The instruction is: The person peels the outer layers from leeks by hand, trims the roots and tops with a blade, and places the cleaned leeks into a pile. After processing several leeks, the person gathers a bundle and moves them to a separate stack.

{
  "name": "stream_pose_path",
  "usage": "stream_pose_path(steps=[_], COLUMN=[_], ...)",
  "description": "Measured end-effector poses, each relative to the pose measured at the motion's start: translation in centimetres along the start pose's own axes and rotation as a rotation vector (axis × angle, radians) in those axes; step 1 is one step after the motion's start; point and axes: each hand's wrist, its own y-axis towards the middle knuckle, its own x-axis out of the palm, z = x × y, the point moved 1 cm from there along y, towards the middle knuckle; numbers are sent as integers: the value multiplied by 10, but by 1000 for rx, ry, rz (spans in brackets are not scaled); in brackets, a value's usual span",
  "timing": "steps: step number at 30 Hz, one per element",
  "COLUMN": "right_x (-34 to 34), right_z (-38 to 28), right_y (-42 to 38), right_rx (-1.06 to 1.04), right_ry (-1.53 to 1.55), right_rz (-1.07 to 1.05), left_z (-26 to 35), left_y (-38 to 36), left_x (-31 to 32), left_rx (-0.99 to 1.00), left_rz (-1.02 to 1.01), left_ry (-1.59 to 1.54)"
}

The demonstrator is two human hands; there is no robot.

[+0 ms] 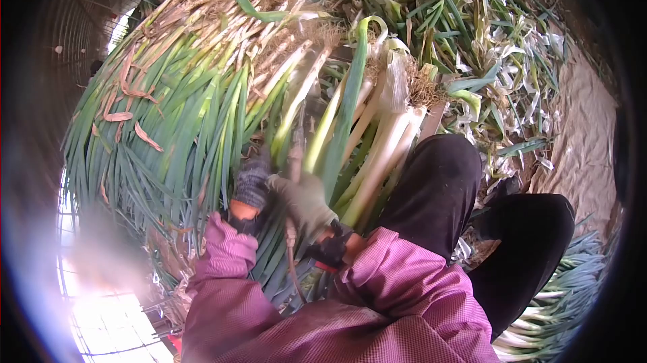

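Note:
My left hand point(252, 184), in a dark grey knit glove, is among the green leaves of the long onions or leeks point(216, 107). Motion smears its fingers, so its grip does not show. Close on its right, my right hand point(306, 202) wears a pale glove. Its fingers curl toward the left hand, around something I cannot make out. A slim pipe-like tool point(294, 161) stands upright between the hands, with a thin hose point(295, 272) running down from it. Just beyond the hands lie white-stemmed stalks point(296, 103), roots pointing away from me.
Thick pale stalks point(387, 147) lie against my bent knee point(441, 171). Stripped leaves and peelings point(472, 33) are heaped at the back right. More stalks with white stems point(539, 316) lie at the lower right. Wire mesh point(101, 322) shows at the lower left.

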Motion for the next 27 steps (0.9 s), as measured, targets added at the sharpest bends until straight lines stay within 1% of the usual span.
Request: stream_pose_path(steps=[3,4,5,7,9,10,11,12,13,14,16,18,20,21,23,24,26,27], right_x=[3,4,4,1,3,4,3,1,1,3,1,0,1,2,3,5,9,9], right_z=[12,19,13,-7,-8,-8,-9,-9,-6,15,11,8,5,6,14,26,53,56], right_y=[5,6,-4,-31,-33,-33,-32,-27,-21,-2,-1,-3,-6,-8,-18,-26,-45,-51], right_rx=[-58,-84,-13,128,152,165,151,136,120,-19,11,24,6,20,50,-18,-153,-60], right_ry=[-37,-54,-45,-29,-7,4,18,34,51,43,56,46,11,20,40,44,51,-3], right_rz=[14,16,-35,-131,-110,-100,-86,-74,-63,8,18,41,68,51,10,-11,-54,-110], left_z=[5,-14,-33,-30,-21,-3,16,47,68,82,73,81,81,73,60,49,51,53], left_y=[-43,-59,-75,-96,-109,-104,-104,-96,-94,-91,-95,-101,-100,-99,-103,-108,-96,-91], left_x=[-6,12,30,34,41,29,11,-21,-38,-47,-34,-37,-40,-38,-21,3,-23,-36], left_rx=[-66,-84,-103,-190,-270,-311,-90,136,54,-28,-150,-166,-365,-553,-614,-485,-221,-114], left_rz=[-191,-205,-218,-132,-48,-6,-84,-62,-86,-110,-112,-88,-181,-287,-166,54,10,51], left_ry=[-76,-100,-124,-256,-394,-463,-15,434,392,351,119,29,-389,-763,-1108,-1068,-374,-43])
